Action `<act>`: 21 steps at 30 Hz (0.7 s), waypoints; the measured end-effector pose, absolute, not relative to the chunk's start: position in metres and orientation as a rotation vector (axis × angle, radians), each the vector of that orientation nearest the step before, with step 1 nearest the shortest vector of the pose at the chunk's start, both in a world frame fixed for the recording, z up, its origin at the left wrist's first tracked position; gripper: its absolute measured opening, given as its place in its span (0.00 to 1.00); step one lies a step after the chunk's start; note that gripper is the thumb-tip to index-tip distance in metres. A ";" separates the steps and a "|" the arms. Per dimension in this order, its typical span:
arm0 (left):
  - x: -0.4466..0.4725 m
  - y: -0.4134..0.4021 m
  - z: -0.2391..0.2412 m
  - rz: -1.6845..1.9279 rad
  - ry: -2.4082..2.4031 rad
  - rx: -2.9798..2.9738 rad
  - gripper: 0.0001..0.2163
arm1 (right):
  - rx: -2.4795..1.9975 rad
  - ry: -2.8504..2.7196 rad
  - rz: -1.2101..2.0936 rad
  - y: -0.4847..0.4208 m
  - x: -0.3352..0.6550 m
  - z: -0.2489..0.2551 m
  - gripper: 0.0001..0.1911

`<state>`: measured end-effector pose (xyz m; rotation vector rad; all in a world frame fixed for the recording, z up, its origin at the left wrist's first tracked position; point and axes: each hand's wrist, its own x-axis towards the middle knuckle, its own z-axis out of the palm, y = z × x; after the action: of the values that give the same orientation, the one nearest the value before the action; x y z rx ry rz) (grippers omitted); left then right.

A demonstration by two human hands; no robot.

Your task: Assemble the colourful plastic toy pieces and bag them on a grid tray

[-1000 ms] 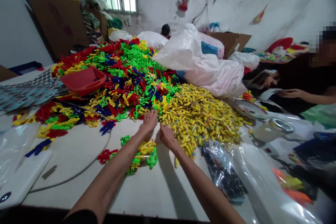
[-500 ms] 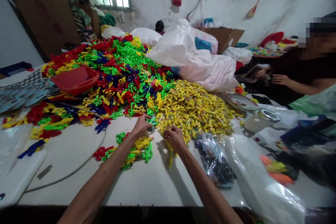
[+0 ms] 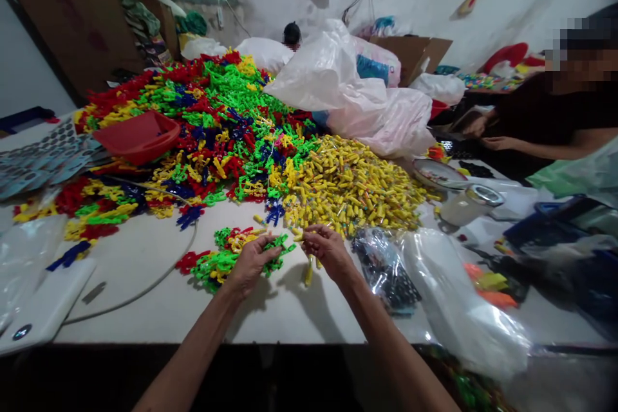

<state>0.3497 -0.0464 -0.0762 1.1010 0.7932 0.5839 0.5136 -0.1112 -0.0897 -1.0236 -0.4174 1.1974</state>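
Note:
My left hand is closed on a green plastic toy piece, which points to the right between thumb and fingers. My right hand pinches a small yellow tube-shaped piece right beside the tip of the green one. I cannot tell whether the two touch. Below my right hand, other yellow tubes hang or lie near the palm. A small heap of green, yellow and red pieces sits left of my left hand. Beyond my right hand spreads a pile of yellow tubes.
A large mound of coloured plastic pieces bears a red scoop. Plastic-wrapped dark packets, clear bags and a metal-lidded jar are at right. A cable curves across the left. A co-worker sits at right.
My left hand has drawn back toward me from the mound's edge with a green piece in its fingers. My right hand has stayed close by, with a yellow tube now against the green piece.

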 end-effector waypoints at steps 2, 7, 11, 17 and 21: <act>0.345 -0.051 -0.078 0.569 0.779 1.136 0.19 | -1.002 -0.474 1.278 -0.117 0.509 -0.092 0.14; 0.335 -0.062 -0.082 0.524 0.770 1.161 0.16 | -0.918 -0.480 1.400 -0.129 0.495 -0.095 0.12; 0.329 -0.070 -0.083 0.529 0.753 1.119 0.16 | -0.821 -0.370 1.521 -0.137 0.486 -0.099 0.11; 0.320 -0.071 -0.080 0.525 0.799 1.122 0.17 | -0.852 -0.482 1.494 -0.142 0.481 -0.100 0.11; 0.314 -0.073 -0.083 0.494 0.910 1.290 0.17 | -0.989 -0.608 1.375 -0.145 0.472 -0.098 0.09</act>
<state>0.3137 -0.0732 -0.0828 1.2898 0.9102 0.4939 0.4719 -0.1445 -0.0981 -0.9892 -0.6080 1.3751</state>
